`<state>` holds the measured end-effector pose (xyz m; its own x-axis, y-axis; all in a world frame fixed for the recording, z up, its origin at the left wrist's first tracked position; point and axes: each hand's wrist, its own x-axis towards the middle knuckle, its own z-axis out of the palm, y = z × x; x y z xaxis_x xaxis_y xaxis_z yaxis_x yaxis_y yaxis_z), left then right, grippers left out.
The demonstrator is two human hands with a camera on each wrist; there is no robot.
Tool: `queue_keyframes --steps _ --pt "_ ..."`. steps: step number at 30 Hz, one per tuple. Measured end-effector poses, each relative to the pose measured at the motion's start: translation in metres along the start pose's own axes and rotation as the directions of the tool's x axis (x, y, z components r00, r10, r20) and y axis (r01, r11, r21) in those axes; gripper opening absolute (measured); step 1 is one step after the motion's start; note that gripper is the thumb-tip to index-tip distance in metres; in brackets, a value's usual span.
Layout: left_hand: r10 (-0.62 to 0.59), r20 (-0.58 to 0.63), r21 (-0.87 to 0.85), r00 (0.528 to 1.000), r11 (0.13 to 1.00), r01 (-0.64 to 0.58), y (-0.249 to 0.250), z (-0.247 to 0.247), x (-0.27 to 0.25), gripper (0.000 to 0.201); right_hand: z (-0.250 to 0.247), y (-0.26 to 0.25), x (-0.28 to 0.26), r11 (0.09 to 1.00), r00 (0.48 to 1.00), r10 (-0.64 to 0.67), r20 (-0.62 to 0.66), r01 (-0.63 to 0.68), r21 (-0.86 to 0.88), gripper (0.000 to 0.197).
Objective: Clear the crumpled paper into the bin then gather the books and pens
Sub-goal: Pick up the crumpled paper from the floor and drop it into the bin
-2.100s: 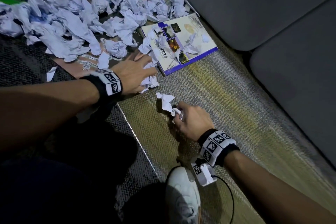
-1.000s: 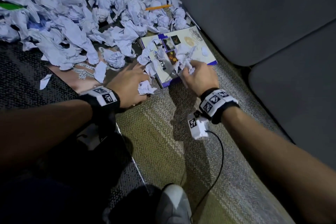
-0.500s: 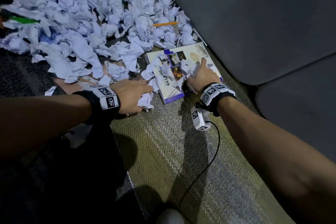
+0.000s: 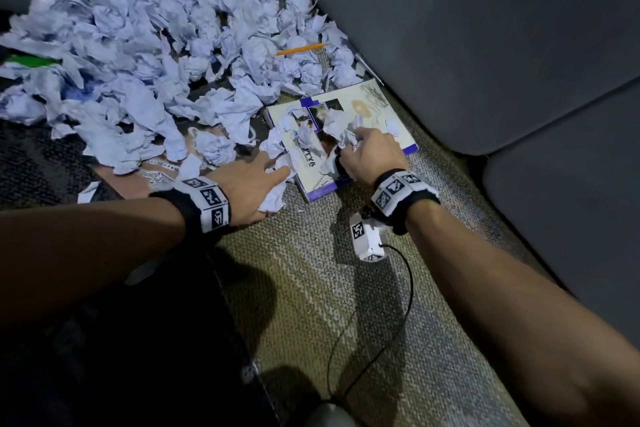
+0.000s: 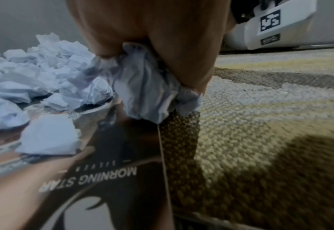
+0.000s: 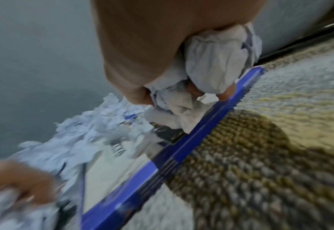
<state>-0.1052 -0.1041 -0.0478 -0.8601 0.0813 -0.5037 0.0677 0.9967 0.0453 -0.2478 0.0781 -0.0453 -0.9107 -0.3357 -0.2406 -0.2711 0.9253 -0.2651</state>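
Note:
A big heap of crumpled paper (image 4: 156,55) covers the floor at the upper left. Several balls lie on a blue-edged book (image 4: 391,104). My right hand (image 4: 367,152) is over that book and grips a wad of crumpled paper (image 6: 211,62). My left hand (image 4: 252,180) sits at the book's left edge with a paper ball (image 5: 148,93) squeezed in its palm, fingers reaching toward more paper. An orange pencil (image 4: 301,48) lies on the heap. A dark "Morning Star" magazine (image 5: 103,179) lies under my left hand, partly buried.
A grey sofa (image 4: 485,28) runs along the right and top. Woven carpet (image 4: 311,288) lies in front of me. A thin silver stick (image 4: 369,69) lies by the sofa base. Something green (image 4: 31,61) pokes out at the heap's left. No bin is in view.
My right hand picked a scrap off the carpet, moved up onto the blue-edged book and closed on more paper there. My left hand stayed by the book's left edge, holding paper.

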Motion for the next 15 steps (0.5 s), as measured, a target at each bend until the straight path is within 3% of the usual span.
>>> queue_keyframes --steps 4,8,12,15 --pt "0.007 -0.041 0.01 0.999 1.0 -0.007 0.006 0.003 -0.002 0.07 0.01 -0.026 -0.007 0.999 0.996 -0.038 -0.081 0.036 -0.02 0.041" --pt "0.006 -0.105 0.016 0.994 1.0 -0.005 0.007 0.018 -0.011 0.07 0.023 -0.04 -0.018 0.99 0.999 -0.041 0.029 0.044 -0.135 0.064" --pt "0.047 -0.133 0.031 0.99 0.999 -0.043 -0.001 0.02 -0.02 0.069 0.028 -0.037 -0.023 0.975 0.992 -0.122 0.017 0.123 -0.184 0.028" --pt "0.041 -0.093 0.008 0.995 0.999 -0.04 0.0 0.012 -0.027 0.067 0.021 -0.035 -0.018 0.988 0.994 -0.103 0.045 0.107 -0.107 0.022"
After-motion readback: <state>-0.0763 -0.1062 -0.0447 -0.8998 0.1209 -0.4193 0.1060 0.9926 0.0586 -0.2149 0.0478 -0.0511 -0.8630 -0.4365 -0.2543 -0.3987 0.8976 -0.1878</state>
